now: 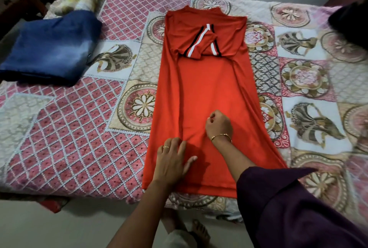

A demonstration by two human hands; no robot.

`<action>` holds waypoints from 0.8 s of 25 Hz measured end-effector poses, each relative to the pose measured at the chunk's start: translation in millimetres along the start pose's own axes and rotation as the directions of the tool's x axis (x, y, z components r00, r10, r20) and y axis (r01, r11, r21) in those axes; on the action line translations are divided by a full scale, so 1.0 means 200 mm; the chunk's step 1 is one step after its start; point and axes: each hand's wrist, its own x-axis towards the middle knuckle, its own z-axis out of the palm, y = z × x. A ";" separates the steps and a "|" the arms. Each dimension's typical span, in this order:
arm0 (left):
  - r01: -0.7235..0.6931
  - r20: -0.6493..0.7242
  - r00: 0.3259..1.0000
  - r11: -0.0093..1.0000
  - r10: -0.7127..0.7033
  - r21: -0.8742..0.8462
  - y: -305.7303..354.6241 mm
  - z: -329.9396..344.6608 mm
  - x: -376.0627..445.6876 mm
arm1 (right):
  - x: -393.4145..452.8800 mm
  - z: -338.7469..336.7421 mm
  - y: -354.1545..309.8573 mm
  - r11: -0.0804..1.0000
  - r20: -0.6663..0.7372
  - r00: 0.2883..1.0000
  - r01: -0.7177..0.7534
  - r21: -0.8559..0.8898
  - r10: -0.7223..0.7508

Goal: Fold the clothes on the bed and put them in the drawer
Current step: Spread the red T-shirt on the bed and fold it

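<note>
While lying lengthwise mid-bed on the patterned quilt [79, 128], long red-orange knit garment [201, 92]: left hand [172, 160] pressed flat, fingers spread, at 6 o'clock; right hand [219, 126] curled, pinching fabric just beyond.

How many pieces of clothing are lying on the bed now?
3 can be seen: the red garment in the middle under both hands, a folded blue garment at far left, and a dark item at the right edge, partly cut off.

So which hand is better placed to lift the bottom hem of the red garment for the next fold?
Probably the left hand: it lies flat on the red garment close to the hem. The right hand sits farther up, fingers curled on the cloth.
</note>
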 end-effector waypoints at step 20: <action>0.137 0.423 0.906 0.936 0.014 -0.325 0.48 0.20 1.41 | -0.18 -0.29 0.69 0.949 -0.331 0.923 -0.264 -0.173 0.196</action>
